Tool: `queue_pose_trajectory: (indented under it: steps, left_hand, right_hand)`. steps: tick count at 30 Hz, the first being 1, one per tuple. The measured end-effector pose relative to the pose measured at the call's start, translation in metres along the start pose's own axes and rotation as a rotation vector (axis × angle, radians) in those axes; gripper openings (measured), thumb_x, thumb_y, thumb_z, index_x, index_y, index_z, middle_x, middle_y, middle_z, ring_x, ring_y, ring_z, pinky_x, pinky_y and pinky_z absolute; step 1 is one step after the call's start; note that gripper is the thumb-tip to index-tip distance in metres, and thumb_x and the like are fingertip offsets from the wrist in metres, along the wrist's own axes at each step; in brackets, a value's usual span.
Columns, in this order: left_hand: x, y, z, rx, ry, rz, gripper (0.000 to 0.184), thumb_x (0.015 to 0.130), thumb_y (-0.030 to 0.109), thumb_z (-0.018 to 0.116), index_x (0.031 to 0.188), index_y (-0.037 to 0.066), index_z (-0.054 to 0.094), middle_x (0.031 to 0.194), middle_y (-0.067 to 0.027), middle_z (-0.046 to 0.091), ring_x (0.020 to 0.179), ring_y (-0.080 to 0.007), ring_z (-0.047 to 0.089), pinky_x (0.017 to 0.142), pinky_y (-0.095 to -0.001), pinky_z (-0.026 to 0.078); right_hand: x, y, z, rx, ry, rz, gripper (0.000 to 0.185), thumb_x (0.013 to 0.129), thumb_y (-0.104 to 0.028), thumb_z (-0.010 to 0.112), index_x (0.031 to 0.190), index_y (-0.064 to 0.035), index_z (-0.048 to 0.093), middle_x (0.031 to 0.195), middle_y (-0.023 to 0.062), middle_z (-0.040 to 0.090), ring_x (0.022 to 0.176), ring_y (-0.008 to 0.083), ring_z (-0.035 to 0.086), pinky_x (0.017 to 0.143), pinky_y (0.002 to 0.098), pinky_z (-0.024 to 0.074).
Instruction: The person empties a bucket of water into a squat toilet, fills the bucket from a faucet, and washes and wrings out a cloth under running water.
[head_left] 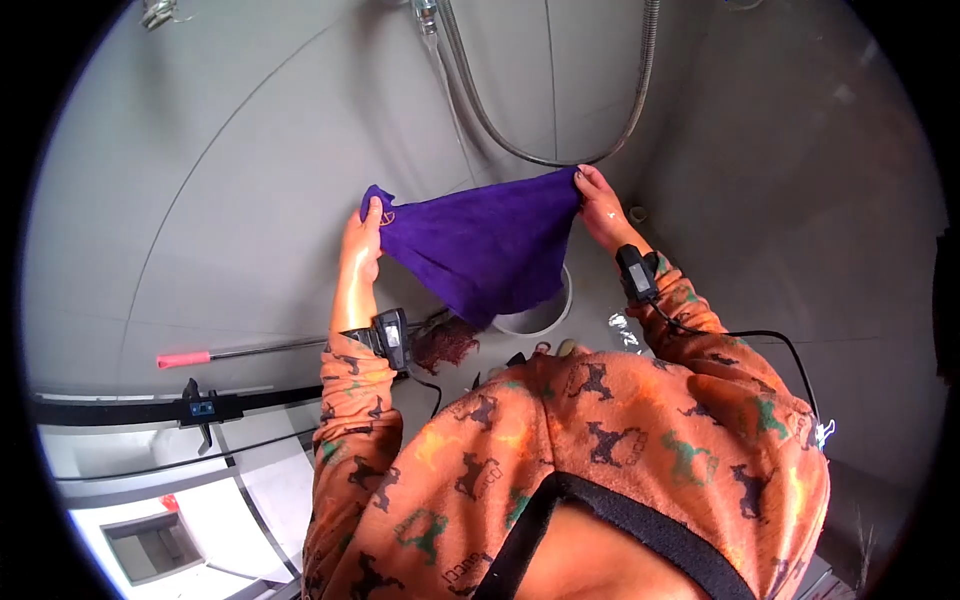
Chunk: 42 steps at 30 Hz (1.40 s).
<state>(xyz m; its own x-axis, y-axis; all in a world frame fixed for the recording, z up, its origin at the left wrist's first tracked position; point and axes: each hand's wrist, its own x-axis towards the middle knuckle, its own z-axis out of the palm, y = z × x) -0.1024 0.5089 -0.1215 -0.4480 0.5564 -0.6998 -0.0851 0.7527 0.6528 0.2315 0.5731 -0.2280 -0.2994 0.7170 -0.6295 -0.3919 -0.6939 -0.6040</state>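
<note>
A purple cloth (pixel 485 245) is stretched between my two hands, its lower part hanging down in a point. My left hand (pixel 362 240) pinches its left corner, near a small orange mark on the fabric. At the upper right corner, my right hand (pixel 598 200) is closed on the cloth. Behind and below the fabric is a light-coloured bucket (pixel 567 305), partly hidden by it. Water runs from a tap (pixel 428 18) above the cloth.
A metal shower hose (pixel 500 145) loops down beside the tap. A mop with a dark red head (pixel 445 347) and a pink-ended handle (pixel 183 360) lies at the left. Below it runs a black rail (pixel 110 411). Grey tiled walls surround the area.
</note>
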Motion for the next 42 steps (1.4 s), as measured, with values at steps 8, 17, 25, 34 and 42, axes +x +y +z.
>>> queue_pose_trajectory:
  steps: [8,17,25,34,42]
  left_hand:
    - [0.023,-0.013,0.01,-0.573,-0.11,-0.129,0.029,0.082,0.016,0.057,0.105,0.001,0.051,0.095,-0.0101,0.059,0.086,-0.0207,0.058,0.075,-0.0339,0.048]
    - [0.009,-0.003,0.044,-0.627,-0.194,-0.002,0.03,0.082,0.009,0.053,0.111,0.003,0.047,0.099,-0.0083,0.057,0.09,-0.0186,0.056,0.079,-0.0324,0.046]
    - [0.014,0.011,0.043,-0.526,-0.195,0.204,0.035,0.083,0.005,0.05,0.117,0.0,0.043,0.106,-0.0092,0.054,0.097,-0.0171,0.052,0.085,-0.0293,0.041]
    - [-0.003,0.012,0.047,-0.507,-0.224,0.199,0.034,0.084,0.006,0.049,0.116,-0.001,0.043,0.106,-0.0091,0.055,0.096,-0.0169,0.053,0.084,-0.0288,0.042]
    - [-0.011,0.018,0.057,-0.566,-0.311,0.171,0.031,0.084,0.006,0.049,0.113,-0.001,0.045,0.102,-0.0084,0.056,0.092,-0.0163,0.054,0.081,-0.0285,0.043]
  right_hand:
    - [0.019,0.001,-0.01,0.076,0.132,0.007,0.012,0.086,-0.019,0.048,0.096,-0.0118,0.049,0.08,-0.0031,0.053,0.072,0.0089,0.049,0.064,0.023,0.0388]
    - [0.011,-0.007,0.008,0.094,0.118,-0.037,0.028,0.087,-0.015,0.046,0.113,-0.0066,0.043,0.093,0.003,0.054,0.083,0.013,0.051,0.073,0.0258,0.0412]
    - [0.019,-0.028,0.006,0.105,0.127,-0.115,0.034,0.086,-0.015,0.046,0.119,-0.0068,0.041,0.097,0.004,0.054,0.086,0.014,0.052,0.075,0.0274,0.042]
    - [0.014,-0.034,0.0,0.058,0.116,-0.134,0.032,0.086,-0.016,0.047,0.118,-0.0093,0.043,0.098,0.0011,0.052,0.089,0.0111,0.05,0.076,0.0255,0.0398]
    - [0.004,-0.035,-0.002,0.065,0.076,-0.206,0.034,0.087,-0.012,0.045,0.12,-0.0063,0.041,0.105,0.0038,0.051,0.097,0.0147,0.048,0.086,0.0289,0.037]
